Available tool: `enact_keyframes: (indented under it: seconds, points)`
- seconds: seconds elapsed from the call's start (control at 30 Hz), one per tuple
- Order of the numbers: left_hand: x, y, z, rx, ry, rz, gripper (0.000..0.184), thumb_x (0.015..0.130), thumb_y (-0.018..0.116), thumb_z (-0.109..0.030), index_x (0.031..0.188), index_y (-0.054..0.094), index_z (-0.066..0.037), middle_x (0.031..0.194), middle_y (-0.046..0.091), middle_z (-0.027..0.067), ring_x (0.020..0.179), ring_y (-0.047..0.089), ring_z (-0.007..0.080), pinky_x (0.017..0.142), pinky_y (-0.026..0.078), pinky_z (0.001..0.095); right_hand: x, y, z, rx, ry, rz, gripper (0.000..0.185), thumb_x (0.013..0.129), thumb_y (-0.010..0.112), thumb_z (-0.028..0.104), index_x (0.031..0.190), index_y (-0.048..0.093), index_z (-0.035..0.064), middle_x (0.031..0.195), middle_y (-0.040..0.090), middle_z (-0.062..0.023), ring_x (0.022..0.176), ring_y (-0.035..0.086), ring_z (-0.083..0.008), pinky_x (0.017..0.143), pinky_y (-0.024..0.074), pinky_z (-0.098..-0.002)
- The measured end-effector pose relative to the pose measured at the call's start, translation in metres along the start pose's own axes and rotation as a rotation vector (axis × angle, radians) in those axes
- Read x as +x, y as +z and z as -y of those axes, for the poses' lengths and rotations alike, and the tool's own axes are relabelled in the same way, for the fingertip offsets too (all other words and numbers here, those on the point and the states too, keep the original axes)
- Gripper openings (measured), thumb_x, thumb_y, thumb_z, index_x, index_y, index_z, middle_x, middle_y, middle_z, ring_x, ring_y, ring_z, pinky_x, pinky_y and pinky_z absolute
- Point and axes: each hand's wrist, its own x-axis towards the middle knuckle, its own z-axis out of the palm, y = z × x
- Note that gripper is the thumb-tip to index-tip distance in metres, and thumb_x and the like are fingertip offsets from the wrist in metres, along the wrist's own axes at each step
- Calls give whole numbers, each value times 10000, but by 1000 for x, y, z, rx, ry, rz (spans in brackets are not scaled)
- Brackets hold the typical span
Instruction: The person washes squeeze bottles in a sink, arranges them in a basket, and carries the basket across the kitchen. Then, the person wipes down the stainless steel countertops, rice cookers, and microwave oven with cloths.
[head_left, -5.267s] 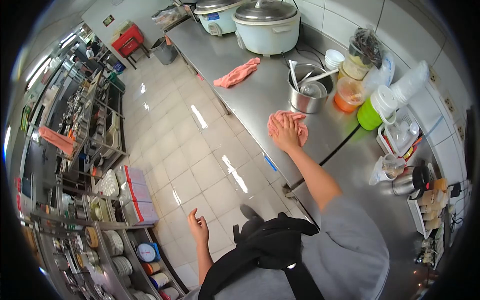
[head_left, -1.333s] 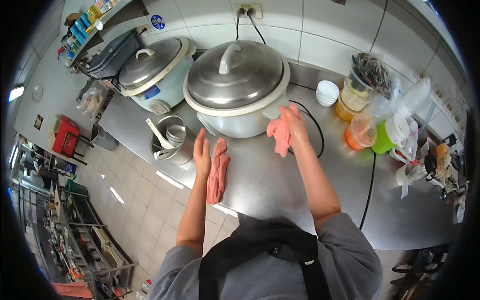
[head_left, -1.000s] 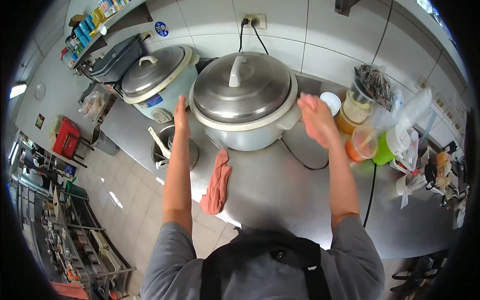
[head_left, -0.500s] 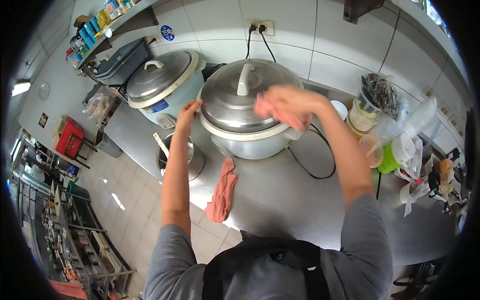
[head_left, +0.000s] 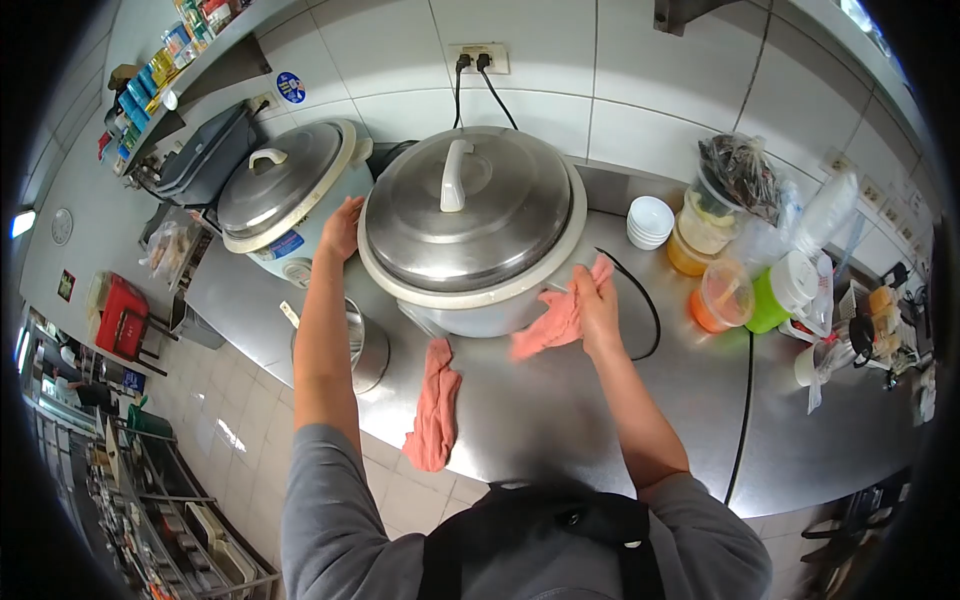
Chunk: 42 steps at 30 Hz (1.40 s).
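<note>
The large rice cooker (head_left: 465, 215) stands on the steel counter (head_left: 560, 420), its metal lid on. At its left side is my left hand (head_left: 343, 228), between the two cookers, fingers spread against or beside the rim; the fingertips are partly hidden. My right hand (head_left: 598, 312) is closed on a pink cloth (head_left: 552, 325) at the cooker's lower right side, and the cloth hangs against its base. A second pink cloth (head_left: 434, 405) lies bunched near the counter's front edge. The steel pot (head_left: 370, 350) is partly behind my left forearm.
Another rice cooker (head_left: 285, 185) stands at the left. White bowls (head_left: 650, 220), an orange tub (head_left: 722, 297) and a green container (head_left: 775, 300) stand at the right. A black cord (head_left: 657, 320) curves beside the large cooker. Shelves run overhead.
My right hand has brought its cloth from the bowls' side across the lid, then down to the cooker's lower right. My left hand has moved to the cooker's left side.
</note>
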Motion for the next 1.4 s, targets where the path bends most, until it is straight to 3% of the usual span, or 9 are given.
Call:
enact_keyframes:
  seconds: [0.2,0.33,0.43,0.63,0.77,0.9,1.07,1.23,1.4]
  points:
    - [32,-19,8,15,-12,133,466,1006,397,-343,1361,442,-45,1321,512,89,1209,480,230,1055,361,365,34,-2,14,229,55,7,193,914,594,224,888,485,67,810,506,-2,739,542,-104,686,469,-257]
    - [22,5,-2,115,68,95,459,1009,400,-318,1384,425,-54,1378,479,72,1247,457,212,1071,351,362,84,-32,47,-685,-135,-146,365,938,574,278,1163,524,-6,965,603,-58,783,589,-133,725,500,-273]
    - [34,5,-5,129,41,74,465,1011,404,-318,1394,411,-54,1367,489,75,1237,468,201,1068,359,359,121,-20,87,-245,-389,-20,370,977,467,402,978,596,56,590,524,-60,555,525,-122,547,468,-284]
    - [67,-1,1,52,31,89,373,965,540,-234,1276,531,-28,1129,639,76,1016,608,179,909,490,320,167,49,117,-534,-40,248,398,962,488,402,1113,622,59,856,634,-81,776,592,-186,710,480,-313]
    - [84,-15,4,79,46,10,342,940,587,-191,1229,558,-11,1063,656,71,956,627,172,867,507,304,139,54,86,-1027,-1003,399,273,874,589,212,1086,626,45,1143,612,-121,1051,573,-280,897,460,-378]
    - [79,-13,1,118,58,32,316,925,607,-161,1190,574,8,1031,655,75,922,625,168,854,500,300,22,42,57,-1123,-1071,477,300,877,580,130,1155,607,22,1225,579,-117,1182,496,-285,1042,350,-432]
    - [42,-10,3,160,88,-5,248,901,633,-138,1103,613,5,946,662,53,834,609,143,782,489,270,49,-27,58,-781,-601,-241,325,980,446,277,1038,623,11,999,650,-132,874,607,-237,857,456,-349]
    - [-4,0,21,72,72,33,165,872,660,-107,1004,626,-13,883,656,33,781,597,123,761,483,254,119,-60,49,-137,30,-36,497,932,553,383,1201,553,-35,1154,616,-119,1008,600,-199,873,469,-308]
    - [-47,16,42,54,117,-4,142,871,656,-91,976,608,-8,890,651,53,787,600,138,771,489,264,115,-94,56,-26,79,90,600,884,626,388,1255,504,-68,1192,595,-137,1035,601,-196,886,475,-298]
